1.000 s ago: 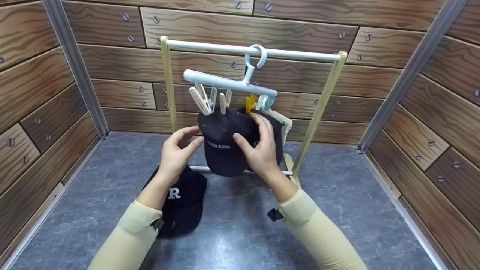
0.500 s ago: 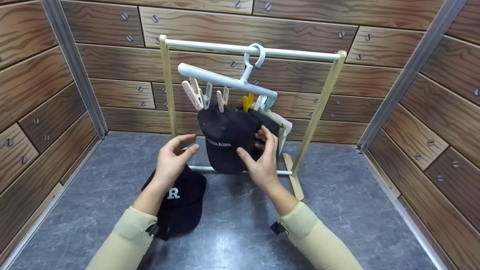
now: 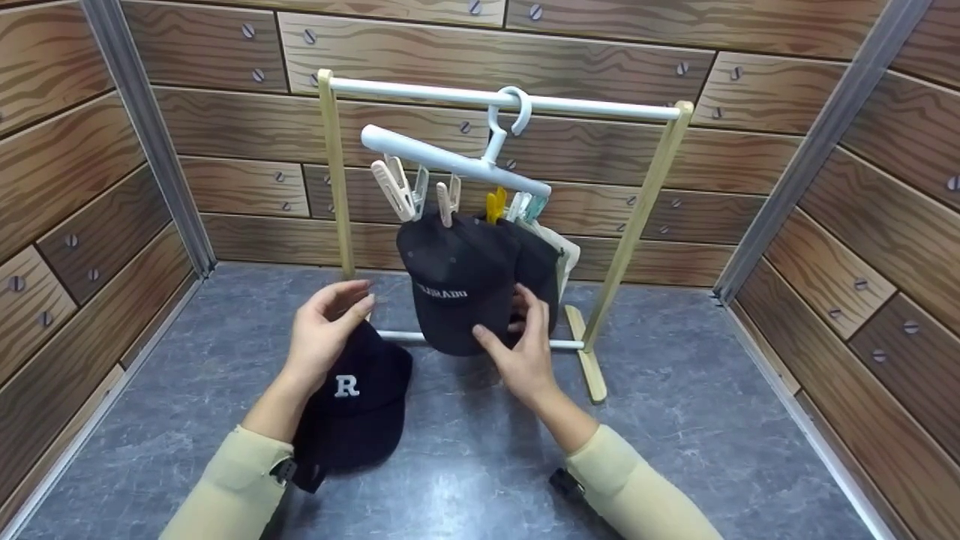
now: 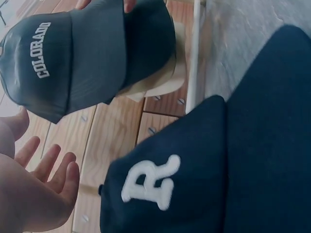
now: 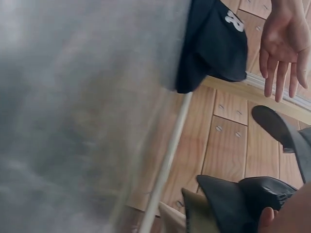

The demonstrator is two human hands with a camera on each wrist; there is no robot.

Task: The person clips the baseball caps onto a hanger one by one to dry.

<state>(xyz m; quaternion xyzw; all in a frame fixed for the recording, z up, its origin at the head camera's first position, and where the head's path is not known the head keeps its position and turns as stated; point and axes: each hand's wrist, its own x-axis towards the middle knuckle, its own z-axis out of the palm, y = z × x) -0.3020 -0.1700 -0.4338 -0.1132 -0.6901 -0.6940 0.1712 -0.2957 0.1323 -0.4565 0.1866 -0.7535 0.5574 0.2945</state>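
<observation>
A dark cap lettered COLORADO (image 3: 450, 255) hangs by its crown from pale clothespins (image 3: 394, 187) under a white hanger (image 3: 450, 159). Right behind it hangs a second dark cap (image 3: 536, 262), and past that a beige item (image 3: 568, 259). My right hand (image 3: 525, 356) is at the right edge of the COLORADO cap's brim, thumb in front and fingers reaching between the two caps; firm contact is unclear. My left hand (image 3: 319, 341) is in the air to the left, fingers loosely bent, holding nothing. Beneath it a black cap with a white R (image 3: 367, 420) lies on the floor.
A rack with wooden posts (image 3: 634, 225) and a white top rail (image 3: 420, 92) carries the hanger. Its low white crossbar (image 3: 405, 337) runs behind the caps, and a wooden foot (image 3: 589, 356) sticks out at right. Plank-patterned walls (image 3: 877, 225) enclose the grey floor (image 3: 675, 405).
Both hands have moved down the COLORADO cap; the left has also drawn away to the left. My right fingers went from near the crown to the brim. The hanger has turned slightly.
</observation>
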